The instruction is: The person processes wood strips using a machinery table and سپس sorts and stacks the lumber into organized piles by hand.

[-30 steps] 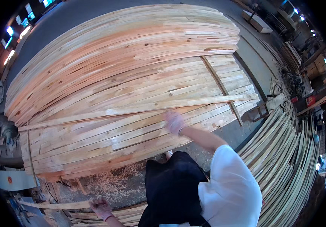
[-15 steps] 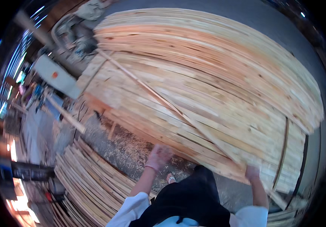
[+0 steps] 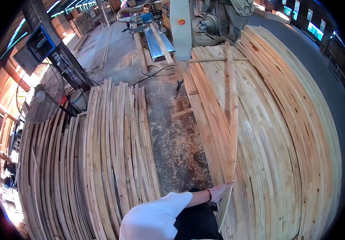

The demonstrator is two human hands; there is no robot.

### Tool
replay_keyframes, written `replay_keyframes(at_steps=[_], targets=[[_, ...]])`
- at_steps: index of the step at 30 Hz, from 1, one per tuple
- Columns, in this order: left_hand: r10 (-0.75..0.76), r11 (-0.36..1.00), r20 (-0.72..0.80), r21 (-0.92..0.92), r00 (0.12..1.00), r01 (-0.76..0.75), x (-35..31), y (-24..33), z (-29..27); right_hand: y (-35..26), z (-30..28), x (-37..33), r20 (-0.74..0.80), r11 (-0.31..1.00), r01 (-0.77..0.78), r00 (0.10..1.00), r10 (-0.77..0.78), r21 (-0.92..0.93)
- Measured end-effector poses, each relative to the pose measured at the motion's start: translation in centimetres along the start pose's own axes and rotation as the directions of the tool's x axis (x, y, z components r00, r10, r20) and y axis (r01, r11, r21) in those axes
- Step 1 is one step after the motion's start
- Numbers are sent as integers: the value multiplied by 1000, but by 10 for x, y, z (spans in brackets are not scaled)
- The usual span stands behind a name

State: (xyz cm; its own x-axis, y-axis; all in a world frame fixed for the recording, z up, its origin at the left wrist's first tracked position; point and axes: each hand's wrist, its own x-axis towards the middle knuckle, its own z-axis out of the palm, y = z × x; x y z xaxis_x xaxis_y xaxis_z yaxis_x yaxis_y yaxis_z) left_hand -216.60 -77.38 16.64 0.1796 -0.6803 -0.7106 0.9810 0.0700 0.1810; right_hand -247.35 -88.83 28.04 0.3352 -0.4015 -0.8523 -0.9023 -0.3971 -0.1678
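A long, narrow wooden strip point(image 3: 234, 132) stretches away from me over the stack on the right, its near end lower down beside my body. My left hand point(image 3: 218, 192), in a pale glove, is closed around the strip's left edge near that end. The broad stack of light boards point(image 3: 260, 132) lies under and to the right of the strip. My left arm reaches across in front of my dark trousers. My right hand is out of sight.
On the left lie several rows of narrow strips point(image 3: 112, 156), with a sawdust-strewn floor aisle point(image 3: 176, 148) between them and the stack. Beyond are a pale machine cabinet point(image 3: 180, 30), a blue-topped machine point(image 3: 155, 42), a black cable point(image 3: 156, 74) and a standing fan point(image 3: 40, 95).
My view has swung left along the boards. The strip now points away from me, with my left hand on it; earlier that hand was free, and my right hand has left the view.
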Motion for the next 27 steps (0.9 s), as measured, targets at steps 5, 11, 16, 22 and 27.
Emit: replay_keyframes(at_steps=[5, 11, 16, 22, 27], targets=[[139, 979, 49, -157, 989, -130, -28, 12, -22, -22, -8, 0, -14, 996, 58, 998, -59, -65], [225, 951, 9, -219, 974, -218, -50, -3, -37, -3, -2, -1, -26, 991, 88, 996, -91, -99], [273, 912, -128, -280, 953, -299, -59, -34, -49, 20, 8, -2, -36, 981, 139, 989, -145, -136], [257, 959, -46, -108, 965, -261, -54, -67, -42, 53, 24, 5, -80, 955, 221, 967, -240, -200], [-93, 942, 252, 336, 963, 3, -57, -154, -25, 51, 40, 19, -229, 876, 411, 854, -467, -254]])
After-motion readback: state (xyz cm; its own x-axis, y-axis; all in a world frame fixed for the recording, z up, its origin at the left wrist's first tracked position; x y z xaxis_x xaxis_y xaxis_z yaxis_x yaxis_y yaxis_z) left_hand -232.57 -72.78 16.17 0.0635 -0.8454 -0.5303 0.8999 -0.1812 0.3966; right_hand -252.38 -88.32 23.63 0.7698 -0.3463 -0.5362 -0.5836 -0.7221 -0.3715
